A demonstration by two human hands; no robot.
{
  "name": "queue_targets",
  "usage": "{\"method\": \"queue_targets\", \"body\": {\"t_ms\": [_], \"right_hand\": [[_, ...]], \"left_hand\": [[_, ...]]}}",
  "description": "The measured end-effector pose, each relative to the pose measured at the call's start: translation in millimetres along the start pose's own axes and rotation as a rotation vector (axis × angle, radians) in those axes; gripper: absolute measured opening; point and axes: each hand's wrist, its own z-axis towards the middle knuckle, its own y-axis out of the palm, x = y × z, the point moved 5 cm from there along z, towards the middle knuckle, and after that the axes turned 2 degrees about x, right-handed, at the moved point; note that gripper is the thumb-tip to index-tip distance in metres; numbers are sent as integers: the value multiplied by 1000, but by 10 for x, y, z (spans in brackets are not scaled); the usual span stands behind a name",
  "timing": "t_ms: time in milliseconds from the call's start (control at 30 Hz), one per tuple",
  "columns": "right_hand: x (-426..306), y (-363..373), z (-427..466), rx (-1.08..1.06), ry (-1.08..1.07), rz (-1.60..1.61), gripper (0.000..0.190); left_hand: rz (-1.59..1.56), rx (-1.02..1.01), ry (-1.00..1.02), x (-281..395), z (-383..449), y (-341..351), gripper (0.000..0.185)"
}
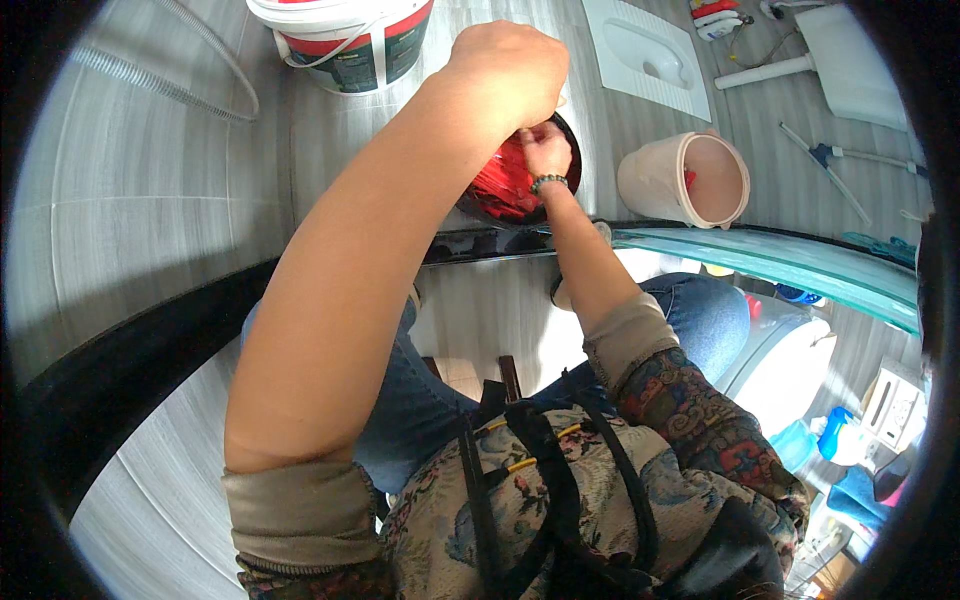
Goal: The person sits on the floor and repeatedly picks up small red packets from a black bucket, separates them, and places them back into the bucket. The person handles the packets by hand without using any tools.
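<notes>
A dark round basin (576, 154) stands on the tiled floor, just beyond a black raised sill. Glossy red material (506, 184), seemingly wet cloth, fills much of it. My right hand (548, 152), with a beaded bracelet at the wrist, is inside the basin with its fingers curled on the red material. Over the basin's far side is my left hand (514, 71), bent at the wrist with its back up. Its fingers are hidden underneath, so what they hold cannot be seen. My left forearm covers part of the basin.
A white, red and dark bucket (356, 49) stands far left. A squat toilet pan (649, 60) is set in the floor. To the right, a pale pink bucket (684, 180) stands beside a glass panel (780, 259). A pole-like tool (825, 172) lies beyond it.
</notes>
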Motion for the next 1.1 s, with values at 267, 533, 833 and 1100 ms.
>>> {"method": "queue_targets", "body": {"t_ms": [267, 533, 833, 1100], "right_hand": [[534, 596, 197, -20, 416, 562, 24], [578, 686, 207, -72, 484, 737, 8], [425, 605, 145, -76, 689, 984, 6], [516, 515, 360, -218, 310, 131, 28]], "left_hand": [[17, -44, 22, 125, 100, 16, 24], [10, -43, 32, 34, 32, 88, 26], [29, -99, 13, 12, 19, 140, 27], [34, -114, 3, 32, 31, 158, 28]]}}
